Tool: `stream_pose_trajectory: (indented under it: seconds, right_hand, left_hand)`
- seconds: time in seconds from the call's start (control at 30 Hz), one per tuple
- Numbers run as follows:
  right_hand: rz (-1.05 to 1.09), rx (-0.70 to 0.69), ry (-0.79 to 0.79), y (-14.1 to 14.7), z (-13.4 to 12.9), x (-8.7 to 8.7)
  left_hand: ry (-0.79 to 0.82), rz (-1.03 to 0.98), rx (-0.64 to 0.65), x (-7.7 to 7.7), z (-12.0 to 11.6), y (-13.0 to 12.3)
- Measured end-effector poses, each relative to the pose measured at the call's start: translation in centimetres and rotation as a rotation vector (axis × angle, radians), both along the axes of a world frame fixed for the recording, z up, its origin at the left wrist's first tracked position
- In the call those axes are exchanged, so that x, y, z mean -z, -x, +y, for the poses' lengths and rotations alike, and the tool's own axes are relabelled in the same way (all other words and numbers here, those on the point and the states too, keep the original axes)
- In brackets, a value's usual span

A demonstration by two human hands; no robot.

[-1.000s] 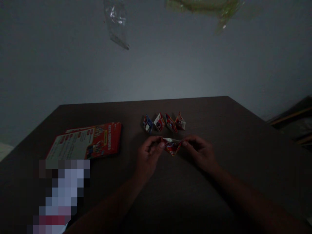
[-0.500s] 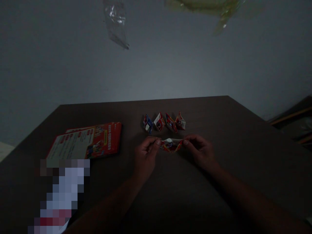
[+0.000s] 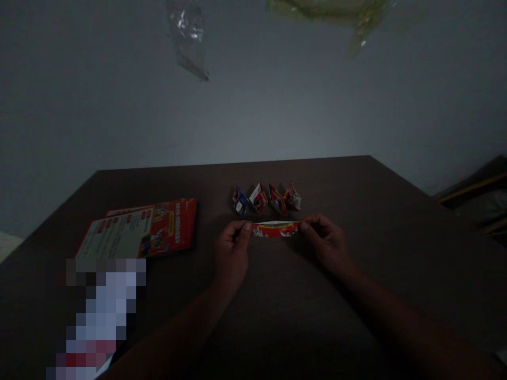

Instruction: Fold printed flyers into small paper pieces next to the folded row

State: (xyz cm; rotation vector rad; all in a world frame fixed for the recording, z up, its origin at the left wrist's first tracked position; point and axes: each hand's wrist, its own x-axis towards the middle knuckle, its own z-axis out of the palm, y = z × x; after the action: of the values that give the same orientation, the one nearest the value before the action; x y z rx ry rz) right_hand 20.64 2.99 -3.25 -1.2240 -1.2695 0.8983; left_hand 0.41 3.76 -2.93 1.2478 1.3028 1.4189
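Between my hands a folded red printed paper [image 3: 276, 230] is stretched into a long, narrow shape, its pale inside showing along the top edge. My left hand [image 3: 233, 250] pinches its left end between thumb and fingers. At the other end, my right hand [image 3: 327, 243] pinches it the same way. Just beyond stand several small folded paper shapes in a row: a blue one [image 3: 240, 200] at the left, a red and white one [image 3: 259, 198], a red one [image 3: 278, 199], and another red and white one [image 3: 293, 197] at the right.
To the left, a stack of red printed sheets or booklets [image 3: 174, 227] lies on the dark table [image 3: 336, 179]. A blurred-out pale object [image 3: 106, 311] is nearer me. Behind the table rises a grey wall [image 3: 253, 116] with a clear plastic bag [image 3: 188, 39] on it.
My left hand has moved slightly left, away from my right. The paper between them has gone from a gaping, sagging fold to a flatter, longer strip with its red printed side showing.
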Motion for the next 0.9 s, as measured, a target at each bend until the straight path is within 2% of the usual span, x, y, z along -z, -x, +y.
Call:
stream_pose_trajectory:
  seconds: [0.17,0.4,0.5,0.63,0.9]
  right_hand:
    - [0.022,0.033,0.073,0.1,0.3,-0.1]
    - [-0.056,0.049,0.124,-0.3,0.9,0.4]
    - [-0.163,0.045,0.085,-0.4,1.1,0.6]
    - [-0.417,-0.009,0.048,-0.5,1.1,0.7]
    - [-0.655,-0.07,0.02,0.0,0.9,0.0]
  left_hand:
    - [0.019,0.094,-0.03,0.1,0.2,0.0]
    - [-0.026,0.407,0.028,0.5,0.7,0.3]
    - [-0.068,0.645,0.05,0.6,0.9,0.6]
    - [-0.115,0.96,0.085,0.1,0.9,0.8]
    - [-0.187,1.19,0.125,-0.6,0.4,0.7]
